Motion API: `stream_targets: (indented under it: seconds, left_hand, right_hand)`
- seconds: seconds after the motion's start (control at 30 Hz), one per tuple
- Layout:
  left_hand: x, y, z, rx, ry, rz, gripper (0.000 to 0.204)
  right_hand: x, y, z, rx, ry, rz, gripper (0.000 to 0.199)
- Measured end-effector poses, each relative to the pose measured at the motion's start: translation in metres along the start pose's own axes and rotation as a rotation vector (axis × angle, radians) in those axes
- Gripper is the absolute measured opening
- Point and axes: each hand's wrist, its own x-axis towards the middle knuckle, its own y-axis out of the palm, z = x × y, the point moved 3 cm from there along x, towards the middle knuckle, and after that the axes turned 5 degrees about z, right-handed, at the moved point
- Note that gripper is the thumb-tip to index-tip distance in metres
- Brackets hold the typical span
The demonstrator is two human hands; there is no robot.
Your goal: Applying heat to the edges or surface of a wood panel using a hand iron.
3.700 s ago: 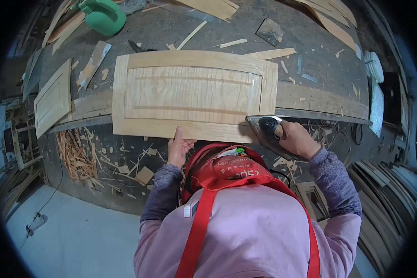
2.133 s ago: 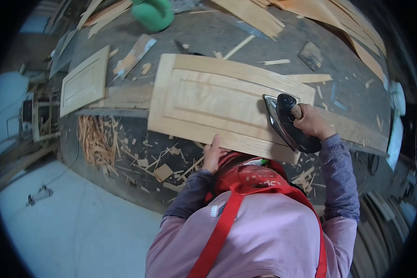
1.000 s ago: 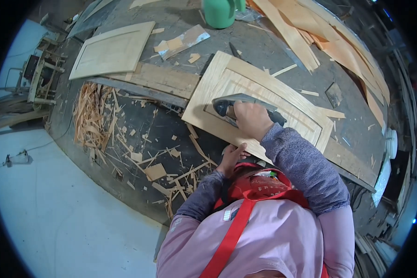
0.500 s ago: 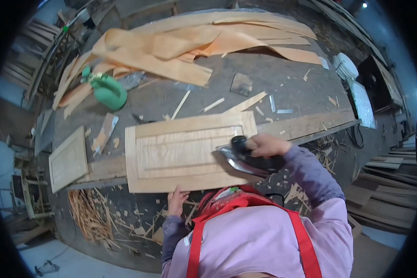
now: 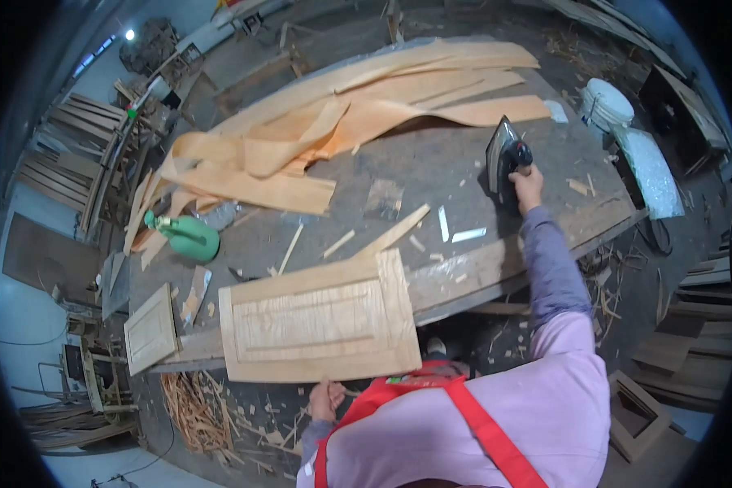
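In my right hand (image 5: 528, 187) is the handle of a clothes iron (image 5: 504, 159), black with a shiny metal soleplate. The iron stands at the right of the workbench, its pointed tip toward the far side. A pale wooden cabinet door (image 5: 317, 321) with a raised centre panel lies at the bench's near edge, overhanging it. My left hand (image 5: 325, 400) is at the door's near edge with its fingers curled; a fingertip touches the edge, and part of the grip is hidden.
Long orange-tan veneer sheets (image 5: 431, 106) lie across the far side of the bench. A green spray bottle (image 5: 193, 237) stands at left, near a smaller wooden panel (image 5: 150, 332). Wood strips (image 5: 394, 230) and two metal strips (image 5: 468, 235) lie mid-bench. A white bucket (image 5: 607, 103) is at far right.
My right hand has lifted the iron off the cabinet door and carried it away to the far right of the bench. My left hand stays at the door's near edge. The view has shifted.
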Motion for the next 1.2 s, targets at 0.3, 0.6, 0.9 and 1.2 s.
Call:
stream_targets:
  seconds: [0.3, 0.6, 0.9, 1.2]
  left_hand:
    - [0.020, -0.025, 0.071, -0.178, 0.008, 0.023, 0.041]
    - [-0.028, 0.050, 0.009, 0.089, -0.038, -0.271, 0.040]
    - [-0.029, 0.050, 0.004, 0.182, -0.032, -0.279, 0.031]
    - [-0.029, 0.045, 0.012, 0.000, -0.014, -0.231, 0.025]
  right_hand:
    - [-0.110, 0.055, -0.012, 0.569, -0.057, -0.109, 0.024]
    - [-0.068, 0.042, -0.068, 0.304, -0.075, 0.094, 0.030]
    - [-0.110, 0.004, -0.078, 0.110, -0.001, -0.145, 0.030]
    - [-0.141, 0.045, -0.033, -0.630, -0.566, 0.565, 0.017]
